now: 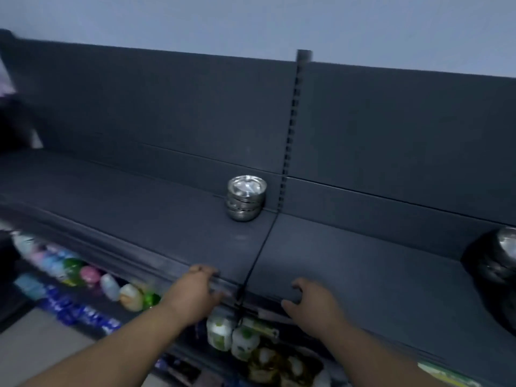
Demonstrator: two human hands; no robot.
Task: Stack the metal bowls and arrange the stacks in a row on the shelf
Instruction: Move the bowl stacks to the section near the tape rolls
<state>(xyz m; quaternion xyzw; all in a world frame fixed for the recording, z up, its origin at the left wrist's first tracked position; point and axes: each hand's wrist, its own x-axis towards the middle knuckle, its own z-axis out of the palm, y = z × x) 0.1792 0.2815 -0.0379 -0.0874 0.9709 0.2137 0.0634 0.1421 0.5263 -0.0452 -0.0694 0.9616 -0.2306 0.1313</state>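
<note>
The stack of metal bowls (pixel 245 198) stands far back on the dark shelf (pixel 139 219), just left of the slotted upright (pixel 290 129). The bowls are polished steel, round and nested, probably light, stiff and slippery, and best clasped around the lowest bowl. The left hand (pixel 195 291) rests on the near lip, and the right hand (pixel 312 305) hangs loosely curled. Both are empty.

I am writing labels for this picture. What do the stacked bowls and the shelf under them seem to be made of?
Stacked bowls: metal, likely polished steel; they are silvery and mirror the light.
Shelf: probably painted sheet metal, matt dark grey; flat thin panels with a slotted upright behind, but the blur leaves this open.
</note>
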